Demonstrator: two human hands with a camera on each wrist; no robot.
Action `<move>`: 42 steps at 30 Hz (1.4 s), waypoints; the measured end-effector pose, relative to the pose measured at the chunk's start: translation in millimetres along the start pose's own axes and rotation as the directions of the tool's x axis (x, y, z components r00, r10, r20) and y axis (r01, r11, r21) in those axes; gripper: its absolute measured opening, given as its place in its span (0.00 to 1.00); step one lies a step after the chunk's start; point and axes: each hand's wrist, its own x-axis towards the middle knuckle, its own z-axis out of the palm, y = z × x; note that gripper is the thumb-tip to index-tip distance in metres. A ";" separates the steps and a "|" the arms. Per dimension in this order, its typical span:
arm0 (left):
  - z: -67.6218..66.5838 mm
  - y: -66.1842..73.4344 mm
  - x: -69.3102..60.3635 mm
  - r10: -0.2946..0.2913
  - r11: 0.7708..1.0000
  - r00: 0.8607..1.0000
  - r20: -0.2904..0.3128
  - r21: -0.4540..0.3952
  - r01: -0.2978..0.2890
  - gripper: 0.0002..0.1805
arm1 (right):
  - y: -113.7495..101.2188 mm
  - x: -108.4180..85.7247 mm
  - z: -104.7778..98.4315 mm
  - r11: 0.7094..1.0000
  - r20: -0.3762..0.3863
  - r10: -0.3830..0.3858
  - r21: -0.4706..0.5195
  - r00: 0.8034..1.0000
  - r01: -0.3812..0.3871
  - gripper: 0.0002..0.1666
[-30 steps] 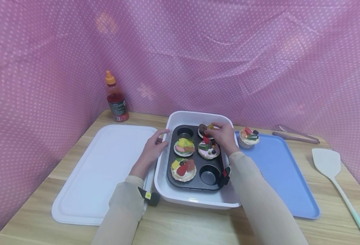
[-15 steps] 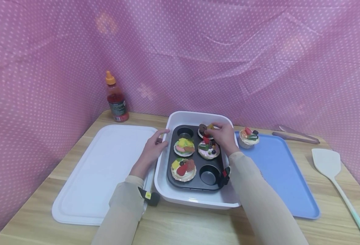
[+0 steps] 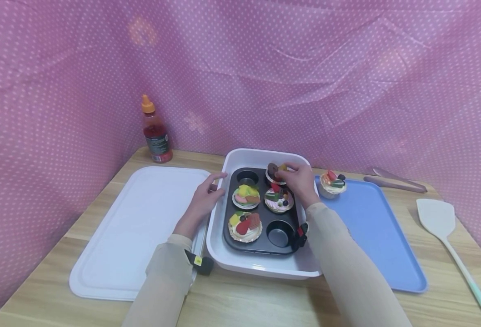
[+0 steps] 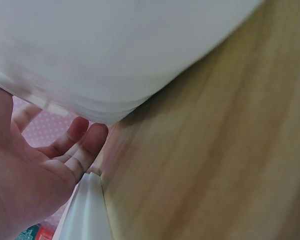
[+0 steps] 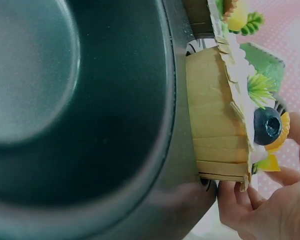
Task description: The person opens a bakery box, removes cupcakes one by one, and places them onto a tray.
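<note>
My left hand (image 3: 201, 200) holds the left rim of a white basin (image 3: 217, 240); in the left wrist view its curled fingers (image 4: 92, 142) lie under the rim. Inside the basin lies a dark muffin tin (image 3: 257, 247). At its far right cup, my right hand (image 3: 299, 180) pinches a cupcake with brown toppings (image 3: 272, 170). Just nearer stands a cupcake with blueberries and green pieces (image 3: 278, 200), which hides the pinched one in the right wrist view. A yellow-topped cupcake (image 3: 246, 196) and one with a red strawberry (image 3: 244, 226) fill cups on the left.
A blue tray (image 3: 381, 245) on the right bears another fruit cupcake (image 3: 332, 183). Tongs (image 3: 396, 183) and a white spatula (image 3: 438, 217) lie beyond it. On the left are a white lid-like board (image 3: 138, 231) and a sauce bottle (image 3: 156, 136).
The brown-topped cupcake has risen slightly at its cup with my right hand, which shifted only a little. My left hand has stayed in place.
</note>
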 end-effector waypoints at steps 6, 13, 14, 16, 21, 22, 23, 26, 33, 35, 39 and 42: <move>-0.1 -0.5 0.2 -0.013 1.000 1.000 0.004 0.007 0.013 0.29 | -1.0 -1.7 -0.2 1.000 -0.019 0.002 0.025 1.000 -0.002 0.33; -0.9 -2.4 0.7 -0.007 1.000 1.000 0.008 -0.004 0.007 0.29 | -0.6 -0.7 0.9 1.000 -0.030 0.008 0.010 1.000 -0.008 0.32; -1.3 -2.7 0.6 -0.003 1.000 1.000 0.009 -0.007 0.003 0.29 | -0.7 -0.5 1.1 1.000 -0.029 0.004 0.006 1.000 -0.004 0.32; -2.0 -2.9 0.0 -0.001 1.000 1.000 0.015 -0.014 0.001 0.29 | -0.7 -0.2 1.2 1.000 -0.027 -0.001 0.002 1.000 0.001 0.32; -2.8 -1.7 -2.0 -0.009 1.000 1.000 0.028 -0.021 0.009 0.29 | -0.4 -0.2 1.0 1.000 -0.016 0.002 0.002 1.000 -0.002 0.32; -2.7 -1.6 -2.3 -0.011 1.000 0.999 0.030 -0.021 0.011 0.29 | -0.4 -0.5 0.9 1.000 -0.015 0.005 0.004 1.000 -0.005 0.32; -2.5 -1.5 -2.4 -0.011 1.000 0.999 0.032 -0.019 0.012 0.29 | -0.4 -0.8 0.7 1.000 -0.013 0.007 0.006 1.000 -0.007 0.32; -2.2 -1.8 -2.4 -0.011 1.000 0.999 0.031 -0.016 0.011 0.29 | -0.7 -2.0 0.0 1.000 -0.010 0.011 0.009 1.000 -0.011 0.32; -2.6 -2.7 -1.6 0.002 1.000 1.000 0.022 -0.011 -0.002 0.29 | -2.9 -3.8 -0.6 1.000 -0.012 0.003 0.002 1.000 -0.003 0.32; -2.7 -2.9 -1.3 0.012 1.000 1.000 0.020 -0.009 -0.011 0.29 | -3.7 -3.9 -0.9 1.000 -0.012 0.003 0.005 1.000 -0.003 0.32; -2.4 -2.5 -0.7 0.013 1.000 1.000 0.014 -0.010 -0.013 0.29 | -5.5 -3.9 -1.8 1.000 -0.004 0.004 0.003 1.000 -0.004 0.33; -2.0 -2.6 -0.2 0.010 1.000 1.000 0.013 -0.010 -0.010 0.29 | -6.5 -3.7 -2.4 1.000 -0.004 0.008 0.010 1.000 -0.008 0.33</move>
